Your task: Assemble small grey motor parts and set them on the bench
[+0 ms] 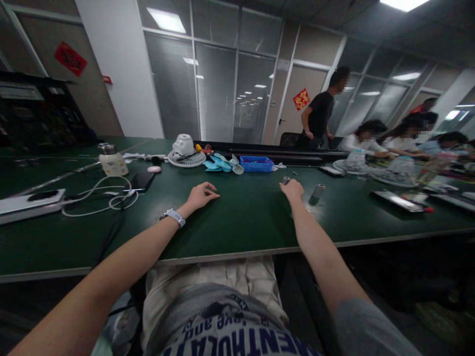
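The right hand (pixel 294 189) pinches a grey cylinder (pixel 286 180), a second cylinder (pixel 317 193) beside its wrist, the left hand (pixel 200 196) loosely spread.

A metallic, dull grey finish is noted on the cylinder (pixel 286 180) at the right hand (pixel 293 189) and on the standing cylinder (pixel 316 194). A smooth, semi-gloss surface is shown by the green desk (pixel 237 222). Hard plastic is seen in the white fan (pixel 183 147) and blue basket (pixel 256 164). Glossy black is recorded on the phone (pixel 141 182). Matt, printed cloth is observed in the grey shirt (pixel 208 341); creased cloth in the pale trousers (pixel 211 274).
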### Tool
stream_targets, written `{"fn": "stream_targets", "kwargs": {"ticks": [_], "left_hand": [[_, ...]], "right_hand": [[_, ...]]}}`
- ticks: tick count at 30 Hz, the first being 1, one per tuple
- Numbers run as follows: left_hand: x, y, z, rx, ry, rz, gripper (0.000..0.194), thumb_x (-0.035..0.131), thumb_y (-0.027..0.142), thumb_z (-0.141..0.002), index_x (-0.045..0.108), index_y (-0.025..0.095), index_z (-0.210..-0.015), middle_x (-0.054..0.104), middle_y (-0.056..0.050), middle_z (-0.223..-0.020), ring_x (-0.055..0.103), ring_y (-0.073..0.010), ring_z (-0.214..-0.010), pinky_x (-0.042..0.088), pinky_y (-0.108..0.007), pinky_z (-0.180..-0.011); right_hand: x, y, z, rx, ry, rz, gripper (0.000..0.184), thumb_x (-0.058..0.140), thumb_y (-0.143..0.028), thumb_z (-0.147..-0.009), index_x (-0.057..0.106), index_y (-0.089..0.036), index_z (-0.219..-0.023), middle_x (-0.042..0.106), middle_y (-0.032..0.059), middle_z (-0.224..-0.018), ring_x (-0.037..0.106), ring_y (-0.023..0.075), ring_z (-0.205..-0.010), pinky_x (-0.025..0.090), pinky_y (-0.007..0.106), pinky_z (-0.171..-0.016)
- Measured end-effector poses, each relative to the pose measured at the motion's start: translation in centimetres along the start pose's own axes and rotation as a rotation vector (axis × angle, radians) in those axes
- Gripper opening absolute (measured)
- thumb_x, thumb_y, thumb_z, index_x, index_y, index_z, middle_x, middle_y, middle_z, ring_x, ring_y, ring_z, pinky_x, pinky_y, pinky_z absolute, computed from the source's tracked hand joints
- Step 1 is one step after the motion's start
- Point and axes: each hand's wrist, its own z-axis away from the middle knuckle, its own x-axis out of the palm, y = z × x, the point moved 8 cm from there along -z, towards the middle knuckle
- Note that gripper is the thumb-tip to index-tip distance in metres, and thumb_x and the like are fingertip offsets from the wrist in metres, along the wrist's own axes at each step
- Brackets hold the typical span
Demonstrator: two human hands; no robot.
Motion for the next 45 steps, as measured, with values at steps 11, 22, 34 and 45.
{"fn": "stream_targets", "kwargs": {"ticks": [11,22,34,45], "left_hand": [[-2.4,0.1,0.0,-0.014,0.258,-0.034,0.026,0.063,0.044,-0.082,0.062,0.022,-0.096,0.076,-0.005,-0.088,0.071,-0.0220,-0.084,0.049,-0.031,-0.076],[-4.0,-1.6,0.6,-0.259,0.392,-0.045,0.023,0.051,0.036,-0.089,0.058,0.020,-0.104,0.076,-0.006,-0.090,0.069,-0.0213,-0.081,0.046,-0.029,-0.073],[-3.5,-1.7,0.5,-0.270,0.355,-0.037,0.022,0.052,0.034,-0.088,0.059,0.021,-0.104,0.076,-0.005,-0.088,0.067,-0.0196,-0.072,0.045,-0.028,-0.068],[-3.3,-1.7,0.5,-0.278,0.319,-0.038,0.024,0.052,0.036,-0.087,0.058,0.021,-0.105,0.076,-0.004,-0.085,0.066,-0.0193,-0.070,0.044,-0.027,-0.065]], "right_hand": [[-0.4,0.4,0.9,0.088,-0.011,-0.006,0.061,0.070,-0.036,-0.082,0.051,-0.007,-0.131,0.058,0.0255,-0.128,0.055,0.0317,-0.122,0.039,0.047,-0.104],[3.3,-18.6,18.7,-1.227,-0.188,-0.335,0.039,0.049,-0.028,-0.095,0.058,-0.021,-0.133,0.053,0.0061,-0.141,0.051,0.0181,-0.129,0.038,0.034,-0.110],[4.0,-17.6,16.1,-1.041,-0.227,-0.225,0.027,0.055,-0.022,-0.093,0.072,-0.029,-0.112,0.072,-0.0018,-0.112,0.067,0.0194,-0.104,0.048,0.030,-0.096],[-2.9,-0.1,-0.8,-0.177,0.229,-0.094,0.033,0.048,-0.020,-0.094,0.070,-0.020,-0.118,0.070,0.0136,-0.111,0.064,0.0255,-0.104,0.046,0.034,-0.090]]}}
